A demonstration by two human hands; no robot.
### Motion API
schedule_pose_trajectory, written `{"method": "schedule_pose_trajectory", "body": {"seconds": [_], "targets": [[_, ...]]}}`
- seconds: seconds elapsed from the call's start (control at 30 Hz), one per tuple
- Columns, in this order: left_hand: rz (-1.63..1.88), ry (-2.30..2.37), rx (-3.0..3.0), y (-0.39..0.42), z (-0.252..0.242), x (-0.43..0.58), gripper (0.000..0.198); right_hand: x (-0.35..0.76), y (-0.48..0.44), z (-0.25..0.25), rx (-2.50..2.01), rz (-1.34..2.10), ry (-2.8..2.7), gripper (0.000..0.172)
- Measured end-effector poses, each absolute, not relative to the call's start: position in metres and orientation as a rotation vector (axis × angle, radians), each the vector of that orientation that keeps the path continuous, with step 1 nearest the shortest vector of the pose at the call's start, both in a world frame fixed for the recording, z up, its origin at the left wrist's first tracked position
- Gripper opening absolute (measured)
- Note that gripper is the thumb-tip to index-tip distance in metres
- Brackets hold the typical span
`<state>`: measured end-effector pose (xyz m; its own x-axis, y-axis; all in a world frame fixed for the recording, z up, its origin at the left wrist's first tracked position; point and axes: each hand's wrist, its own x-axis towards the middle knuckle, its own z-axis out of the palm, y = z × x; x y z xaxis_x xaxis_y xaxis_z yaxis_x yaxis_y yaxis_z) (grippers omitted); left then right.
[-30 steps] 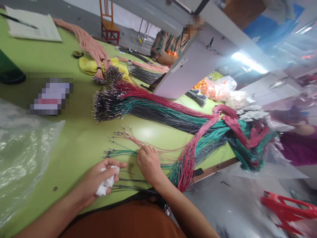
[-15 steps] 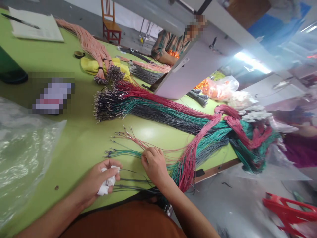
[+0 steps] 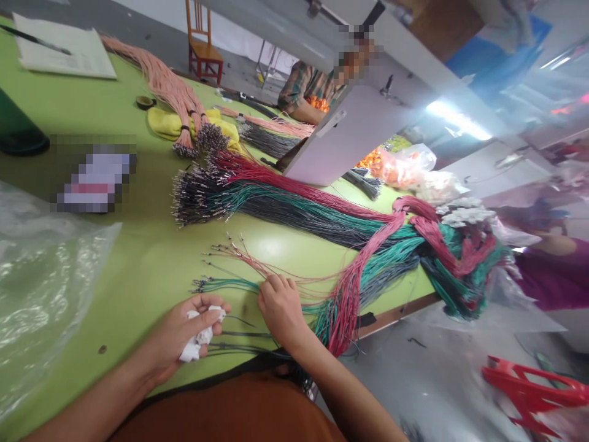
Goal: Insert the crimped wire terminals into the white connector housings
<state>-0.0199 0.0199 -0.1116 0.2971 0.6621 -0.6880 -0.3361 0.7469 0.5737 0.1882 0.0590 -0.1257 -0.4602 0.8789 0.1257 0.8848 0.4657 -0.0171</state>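
Observation:
My left hand is closed around several small white connectors near the front edge of the green table. Thin dark wires run out from under it to the right. My right hand rests knuckles up, fingers curled and pinching at loose red wires and green wires with metal terminals that fan out to the left. A big bundle of red, green and grey wires lies farther back and trails off the table's right edge.
Clear plastic sheeting covers the left front. Pink wire bundles lie on a yellow cloth at the back, near a paper pad. A person in a plaid shirt works behind a grey panel. A red chair lies on the floor.
My right hand shifted slightly right over the loose wires, then came back left. My left hand stays closed on the white connectors in the same place.

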Motion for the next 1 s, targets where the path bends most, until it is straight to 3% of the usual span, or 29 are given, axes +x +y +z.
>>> {"method": "schedule_pose_trajectory", "body": {"seconds": [0.17,0.33,0.53,0.7,1.0], "targets": [[0.695,1.077,0.338,0.02,-0.113,-0.021,0.03,0.192,0.061,-0.124,-1.541,0.088,-2.401,0.014],[0.709,1.067,0.309,0.021,-0.114,-0.02,0.04,0.195,0.054,-0.092,-1.426,0.671,-2.062,0.013],[0.705,1.036,0.333,0.02,-0.117,-0.02,0.048,0.159,0.046,-0.077,-1.148,1.222,-2.076,0.009],[0.729,1.037,0.319,0.022,-0.118,-0.022,0.049,0.158,0.053,-0.099,-1.414,1.056,-1.948,0.01],[0.756,1.033,0.285,0.022,-0.12,-0.024,0.048,0.164,0.047,-0.101,-1.363,1.021,-2.019,0.011]]}}
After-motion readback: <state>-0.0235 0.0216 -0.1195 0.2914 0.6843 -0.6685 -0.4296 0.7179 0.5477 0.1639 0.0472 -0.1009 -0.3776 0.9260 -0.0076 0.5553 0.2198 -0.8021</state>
